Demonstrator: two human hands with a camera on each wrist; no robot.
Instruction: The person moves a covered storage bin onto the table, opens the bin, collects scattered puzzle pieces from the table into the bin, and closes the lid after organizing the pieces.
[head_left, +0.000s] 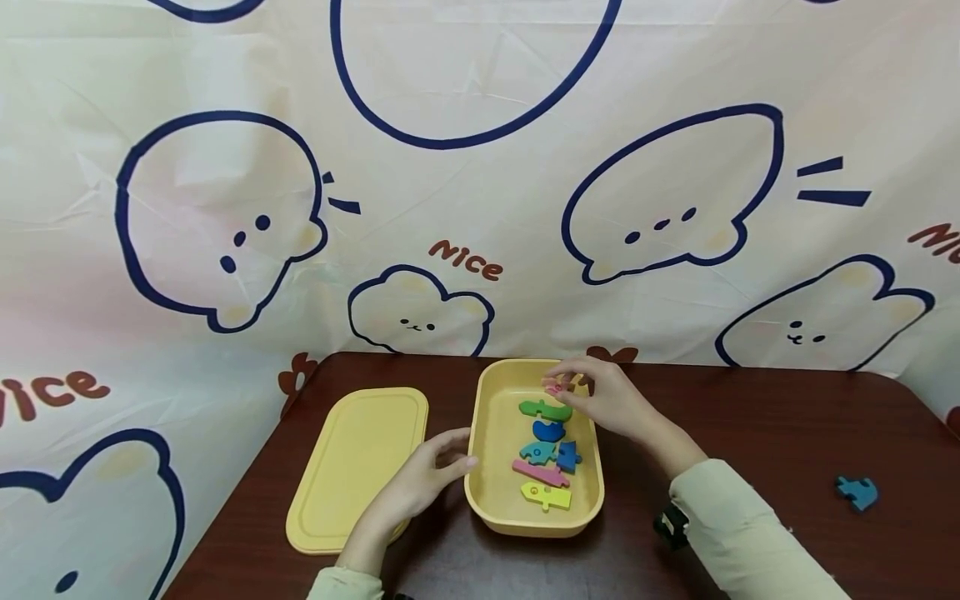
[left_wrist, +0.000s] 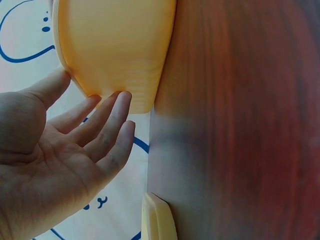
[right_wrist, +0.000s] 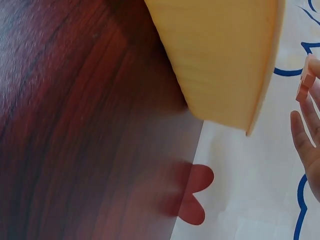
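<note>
A yellow plastic box stands on the table with several colourful puzzle pieces in a column inside. Among them are a green piece, a pink piece and a yellow piece. Over the far right part of the box, my right hand pinches a small orange puzzle piece between thumb and fingers. A pink piece shows just below those fingertips, partly hidden. At the box's left side, my left hand touches the rim and outer wall with thumb and loosely extended fingertips.
A yellow lid lies flat on the dark wooden table left of the box, partly behind the left hand. One blue puzzle piece lies by itself far to the right. A patterned cloth hangs behind the table.
</note>
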